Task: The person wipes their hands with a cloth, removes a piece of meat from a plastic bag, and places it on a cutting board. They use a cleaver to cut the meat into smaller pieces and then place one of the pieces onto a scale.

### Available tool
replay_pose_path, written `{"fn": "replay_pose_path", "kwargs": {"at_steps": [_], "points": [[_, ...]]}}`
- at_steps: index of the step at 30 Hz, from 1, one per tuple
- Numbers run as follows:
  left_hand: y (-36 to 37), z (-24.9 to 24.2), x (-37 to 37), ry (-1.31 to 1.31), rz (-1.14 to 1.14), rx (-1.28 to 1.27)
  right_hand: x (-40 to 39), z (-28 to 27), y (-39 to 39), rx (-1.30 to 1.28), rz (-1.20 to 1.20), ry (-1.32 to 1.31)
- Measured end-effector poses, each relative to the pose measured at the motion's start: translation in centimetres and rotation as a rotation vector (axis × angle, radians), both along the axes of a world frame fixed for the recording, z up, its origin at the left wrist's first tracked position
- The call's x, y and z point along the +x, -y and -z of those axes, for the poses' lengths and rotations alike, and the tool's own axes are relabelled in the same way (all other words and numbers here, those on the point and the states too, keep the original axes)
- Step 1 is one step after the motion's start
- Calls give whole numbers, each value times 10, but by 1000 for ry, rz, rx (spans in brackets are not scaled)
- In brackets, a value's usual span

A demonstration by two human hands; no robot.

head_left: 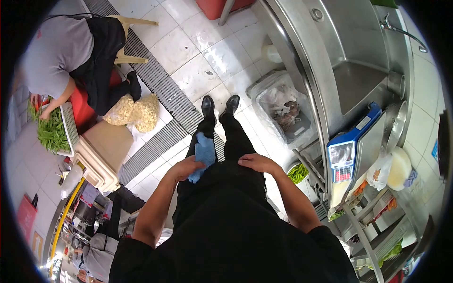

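My left hand (188, 167) is closed around a blue cloth (204, 150), which hangs over the front of my left thigh. My right hand (257, 162) has its fingers curled in against the black apron (231, 173) at my right thigh, seemingly pinching its fabric. Below both hands are my black trousers and black shoes (208, 105) on the tiled floor.
To the right stand a steel sink (358, 78), a blue scale (354, 146) and a lined plastic crate (290, 120). At left, a seated person (61, 52) handles green leaves (52, 132) near bags (144, 113) and a beige bin (101, 148). Drain grating (160, 80) crosses the floor.
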State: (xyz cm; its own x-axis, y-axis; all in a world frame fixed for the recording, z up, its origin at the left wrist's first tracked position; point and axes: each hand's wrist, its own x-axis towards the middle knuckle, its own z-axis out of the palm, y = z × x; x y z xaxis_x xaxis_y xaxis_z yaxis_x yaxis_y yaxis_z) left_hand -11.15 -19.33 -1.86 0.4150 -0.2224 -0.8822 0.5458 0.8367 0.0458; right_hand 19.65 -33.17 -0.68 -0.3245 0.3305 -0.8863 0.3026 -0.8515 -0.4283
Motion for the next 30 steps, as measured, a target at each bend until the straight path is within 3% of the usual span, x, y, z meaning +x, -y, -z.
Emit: {"fn": "replay_pose_path", "kwargs": {"at_steps": [4, 6, 8, 9, 10, 11, 12, 13, 14, 15, 17, 18, 19, 20, 21, 22, 23, 24, 25, 27, 29, 30], "points": [[-7, -35, 16, 144, -8, -48, 15, -64, -3, -80, 105, -11], [0, -27, 10, 178, 42, 8, 21, -88, -11, -121, 137, 32], [-8, -30, 3, 200, 81, 78, 32, -84, -1, 229, 233, 193], [-18, -39, -1, 146, 56, 65, 44, -89, -17, 341, 347, 331], [-29, -46, -6, 89, 27, 54, 72, -85, -30, 625, 301, 558], [-38, -51, -20, 107, -174, 33, 87, -104, -59, 726, 416, 745], [-67, -65, -42, 342, 260, 545, 112, -108, -78, 845, 377, 972], [-81, -52, -64, 68, 73, 279, 143, -108, -96, 911, 431, 1061], [-71, 7, -133, 178, 7, 549, 163, -110, -117, 1130, 306, 1298], [-117, -84, -87, -96, 13, 420, 181, -108, -136, 1222, 224, 1409], [-126, -79, -111, -131, 173, 486, 201, -82, -156, 1225, 166, 1468], [-114, -65, -112, -142, 168, 480, 207, -69, -162, 1082, 215, 1480], [-83, -35, -114, -265, 211, 668, 209, -57, -165, 930, 257, 1491], [-47, 9, -116, -386, 251, 860, 209, -58, -167, 838, 363, 1400], [8, 83, -129, -502, 337, 1131, 211, -57, -168, 837, 351, 1395], [37, 130, -136, -329, 406, 1189, 216, -52, -165, 846, 441, 1290], [51, 139, -112, -435, 681, 947, 219, -48, -162, 848, 529, 1183], [62, 153, -106, -126, 1047, 880, 222, -44, -161, 841, 515, 1175], [77, 171, -100, -351, 956, 1082, 223, -42, -158, 867, 596, 1117], [66, 212, -98, -381, 1171, 1110, 216, -48, -163, 848, 683, 1061], [36, 254, -101, -434, 867, 1346, 218, -53, -163, 842, 560, 1195], [-1, 249, -92, -430, 1065, 1137, 217, -53, -165, 806, 604, 1162]]}}
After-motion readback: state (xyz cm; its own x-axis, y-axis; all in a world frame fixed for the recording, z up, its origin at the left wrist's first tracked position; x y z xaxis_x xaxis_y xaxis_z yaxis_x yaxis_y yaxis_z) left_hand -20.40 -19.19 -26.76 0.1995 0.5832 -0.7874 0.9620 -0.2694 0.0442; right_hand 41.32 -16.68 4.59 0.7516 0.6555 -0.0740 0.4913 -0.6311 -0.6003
